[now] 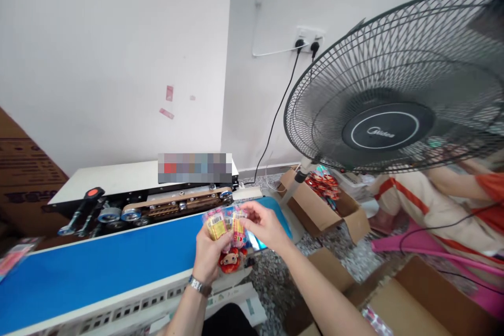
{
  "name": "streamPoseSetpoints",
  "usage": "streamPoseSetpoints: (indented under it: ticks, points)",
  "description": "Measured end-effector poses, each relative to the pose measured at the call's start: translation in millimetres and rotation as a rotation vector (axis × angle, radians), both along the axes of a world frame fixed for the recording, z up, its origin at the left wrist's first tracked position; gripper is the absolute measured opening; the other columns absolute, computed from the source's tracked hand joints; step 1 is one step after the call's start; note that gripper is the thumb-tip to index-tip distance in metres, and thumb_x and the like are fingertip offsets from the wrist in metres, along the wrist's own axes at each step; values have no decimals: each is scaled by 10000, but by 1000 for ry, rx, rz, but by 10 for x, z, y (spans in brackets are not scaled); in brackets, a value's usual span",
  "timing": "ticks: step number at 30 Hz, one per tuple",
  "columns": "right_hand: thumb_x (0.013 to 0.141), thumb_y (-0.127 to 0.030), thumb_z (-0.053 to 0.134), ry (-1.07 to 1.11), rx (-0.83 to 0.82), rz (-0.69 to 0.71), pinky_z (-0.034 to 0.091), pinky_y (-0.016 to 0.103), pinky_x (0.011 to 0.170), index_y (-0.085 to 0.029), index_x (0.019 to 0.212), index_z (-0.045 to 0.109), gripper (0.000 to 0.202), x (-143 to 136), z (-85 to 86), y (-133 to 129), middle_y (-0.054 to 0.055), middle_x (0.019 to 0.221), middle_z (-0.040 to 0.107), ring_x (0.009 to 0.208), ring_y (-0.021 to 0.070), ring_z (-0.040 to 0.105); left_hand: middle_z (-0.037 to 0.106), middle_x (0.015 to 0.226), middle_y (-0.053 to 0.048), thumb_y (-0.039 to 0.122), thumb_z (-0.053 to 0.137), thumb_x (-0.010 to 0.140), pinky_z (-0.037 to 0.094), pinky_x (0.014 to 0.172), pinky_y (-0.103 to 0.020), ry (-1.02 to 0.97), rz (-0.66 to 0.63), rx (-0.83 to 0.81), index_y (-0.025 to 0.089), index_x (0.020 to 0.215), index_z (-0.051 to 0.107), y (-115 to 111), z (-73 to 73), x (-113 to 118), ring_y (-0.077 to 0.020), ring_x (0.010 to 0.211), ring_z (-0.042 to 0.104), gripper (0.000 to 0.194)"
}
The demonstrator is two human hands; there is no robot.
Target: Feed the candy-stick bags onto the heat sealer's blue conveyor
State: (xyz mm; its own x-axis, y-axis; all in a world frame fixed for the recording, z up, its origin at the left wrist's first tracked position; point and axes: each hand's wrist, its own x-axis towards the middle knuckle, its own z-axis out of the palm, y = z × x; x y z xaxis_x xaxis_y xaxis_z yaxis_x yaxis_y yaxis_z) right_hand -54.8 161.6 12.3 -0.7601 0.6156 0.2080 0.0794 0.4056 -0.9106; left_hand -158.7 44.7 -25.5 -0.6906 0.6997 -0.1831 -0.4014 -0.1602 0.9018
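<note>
In front of me, above the end of a blue conveyor belt (129,257), my left hand (208,254) is closed around several small printed packets (216,227), fanned out with yellow labels and barcodes showing. A red cartoon face (230,261) shows below the left fingers; whether it belongs to the same packets I cannot tell. My right hand (268,224) pinches the upper right edge of a pink and yellow packet (239,220) in the bunch. Parts of the packets are covered by my fingers. A metal watch sits on my left wrist.
Behind the belt stands a white machine (102,178) with rollers. A large fan (386,126) stands at right. Beneath it is a cardboard box (315,215) of red packets. Another open box (429,294) lies nearer, and a seated person's leg (409,199) is beyond. Black cords hang there.
</note>
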Motion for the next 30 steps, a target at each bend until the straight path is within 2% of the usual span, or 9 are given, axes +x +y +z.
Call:
streamPoseSetpoints:
  ticks: [3,7,12,15,20,22,25,28,30]
  points:
    - [770,-300,575,-67,129,3,399,195,540,-202,950,614,208,35,38,19,-18,681,568,574,103,492,595,582,25,246,758,541,384,430,-193,18,-13,-6,132,846,562,-3,12,8,-71,430,473,380]
    - [794,-300,552,-124,229,34,387,197,554,-186,837,626,142,70,63,26,2,732,592,603,106,492,634,647,1,238,755,548,429,488,-215,8,-42,-11,132,861,564,5,32,34,-98,491,533,382]
    - [765,-298,585,-129,184,13,388,200,555,-199,961,607,220,92,66,35,-14,722,581,593,107,490,650,681,-2,239,756,552,446,511,-221,8,-58,-1,137,865,574,23,54,75,-110,528,557,376]
    - [757,-305,596,-126,155,37,386,203,559,-205,933,623,204,88,39,47,-15,733,575,592,104,480,660,689,-7,232,770,530,455,524,-226,5,-59,-4,132,857,587,30,49,94,-116,533,566,388]
    - [742,-307,606,93,-194,-82,438,223,629,-210,1045,544,325,54,-191,-55,4,834,573,691,125,531,688,764,-42,219,777,525,493,611,-270,-117,-23,47,129,868,603,55,7,89,-157,629,619,395]
    - [739,-340,609,149,-289,-142,449,235,659,-191,954,549,269,21,-318,-135,12,820,578,722,138,543,694,781,-44,215,778,524,497,629,-274,-144,-1,64,134,868,615,68,-16,78,-164,649,629,389]
    - [758,-416,576,179,-310,-223,446,233,641,-178,803,538,245,-44,-457,-169,12,751,578,705,146,544,699,793,-43,200,778,523,504,643,-276,-170,62,57,141,873,624,80,-45,50,-165,666,637,387]
    - [768,-458,536,211,-291,-318,450,239,612,-178,863,528,295,-93,-535,-8,23,765,590,684,155,556,703,816,-54,174,778,515,508,645,-263,-233,158,29,139,883,633,68,-57,-5,-168,701,646,397]
    - [773,-454,513,132,-247,-350,440,243,560,-179,933,520,318,-112,-590,167,20,731,601,620,157,562,703,793,-60,159,778,503,513,619,-265,-285,205,11,131,862,642,45,-53,-46,-172,674,648,385]
